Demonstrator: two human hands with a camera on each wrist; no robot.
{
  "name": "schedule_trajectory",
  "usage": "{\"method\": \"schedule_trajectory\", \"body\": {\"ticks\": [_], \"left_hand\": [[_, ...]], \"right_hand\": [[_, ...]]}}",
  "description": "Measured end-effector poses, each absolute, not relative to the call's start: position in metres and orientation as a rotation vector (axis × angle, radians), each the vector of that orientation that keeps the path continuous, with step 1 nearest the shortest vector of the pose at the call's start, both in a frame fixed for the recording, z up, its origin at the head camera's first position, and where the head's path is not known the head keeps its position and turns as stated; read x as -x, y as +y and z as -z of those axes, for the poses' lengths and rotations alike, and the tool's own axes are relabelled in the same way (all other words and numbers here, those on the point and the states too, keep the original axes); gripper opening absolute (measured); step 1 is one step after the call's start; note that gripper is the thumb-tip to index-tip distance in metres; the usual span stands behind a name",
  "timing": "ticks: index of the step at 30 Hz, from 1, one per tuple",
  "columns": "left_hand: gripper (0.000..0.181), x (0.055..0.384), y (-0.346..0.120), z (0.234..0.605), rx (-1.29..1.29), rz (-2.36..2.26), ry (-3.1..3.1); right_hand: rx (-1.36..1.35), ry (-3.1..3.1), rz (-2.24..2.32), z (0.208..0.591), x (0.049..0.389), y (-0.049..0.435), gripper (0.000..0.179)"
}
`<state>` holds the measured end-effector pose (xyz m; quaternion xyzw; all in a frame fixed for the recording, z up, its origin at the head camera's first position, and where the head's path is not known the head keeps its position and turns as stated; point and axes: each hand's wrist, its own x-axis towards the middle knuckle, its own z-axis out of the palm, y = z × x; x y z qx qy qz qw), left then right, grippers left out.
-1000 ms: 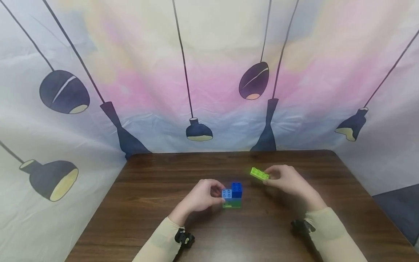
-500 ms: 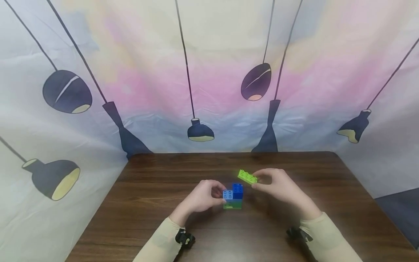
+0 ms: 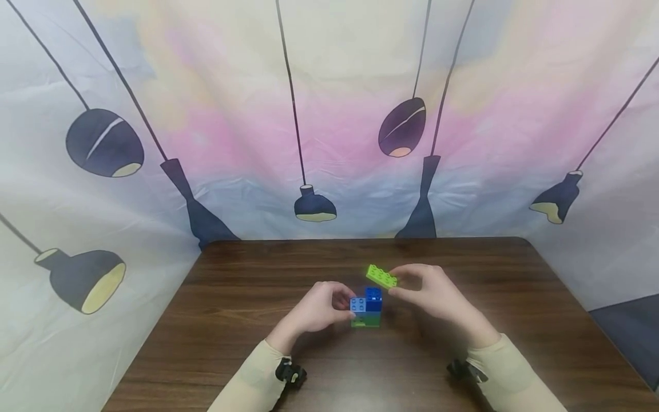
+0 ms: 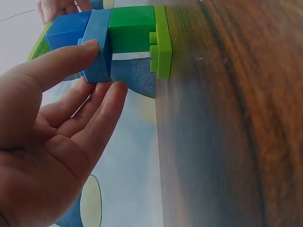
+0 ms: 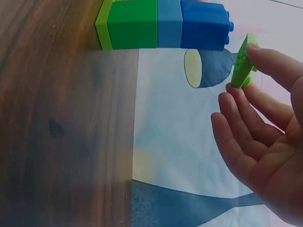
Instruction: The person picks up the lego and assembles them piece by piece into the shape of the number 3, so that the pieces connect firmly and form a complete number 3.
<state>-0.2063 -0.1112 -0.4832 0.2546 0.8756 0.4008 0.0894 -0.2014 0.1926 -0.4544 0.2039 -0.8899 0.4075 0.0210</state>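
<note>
A stack of toy building bricks stands on the brown wooden table [image 3: 329,366]. From the bottom it has a thin lime plate [image 4: 164,47], a green brick [image 5: 132,24], a flat light blue plate [image 3: 357,304] and a dark blue brick [image 5: 203,24]. The light blue plate juts out to the left, and my left hand [image 3: 321,309] pinches that end between thumb and fingers. My right hand [image 3: 429,289] pinches one end of a loose thin lime plate [image 3: 381,276]. It is tilted, just above and behind the dark blue brick, and apart from it in the right wrist view.
Behind the table's far edge hangs a cloth backdrop [image 3: 231,114] printed with pendant lamps. Each wrist carries a small black camera, one on the left sleeve [image 3: 247,377] and one on the right sleeve [image 3: 515,372].
My right hand has brought the lime plate leftward, from right of the stack to just above the dark blue brick. The left hand and the stack have stayed in place.
</note>
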Motion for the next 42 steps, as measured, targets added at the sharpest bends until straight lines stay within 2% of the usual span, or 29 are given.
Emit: {"method": "schedule_trajectory", "body": {"ticks": [14, 27, 42], "left_hand": [[0.030, 0.2116, -0.1114, 0.4831, -0.744, -1.192, 2.601], [0.028, 0.2101, -0.1097, 0.4843, -0.775, -1.198, 2.597], [0.028, 0.2074, -0.1112, 0.4842, -0.766, -1.190, 2.600]], "right_hand": [[-0.758, -2.705, -1.241, 0.4552, 0.2022, 0.1860, 0.040], [-0.678, -2.701, -1.242, 0.4521, 0.1980, 0.1858, 0.040], [-0.766, -2.659, -1.233, 0.4528, 0.1961, 0.1825, 0.034]]}}
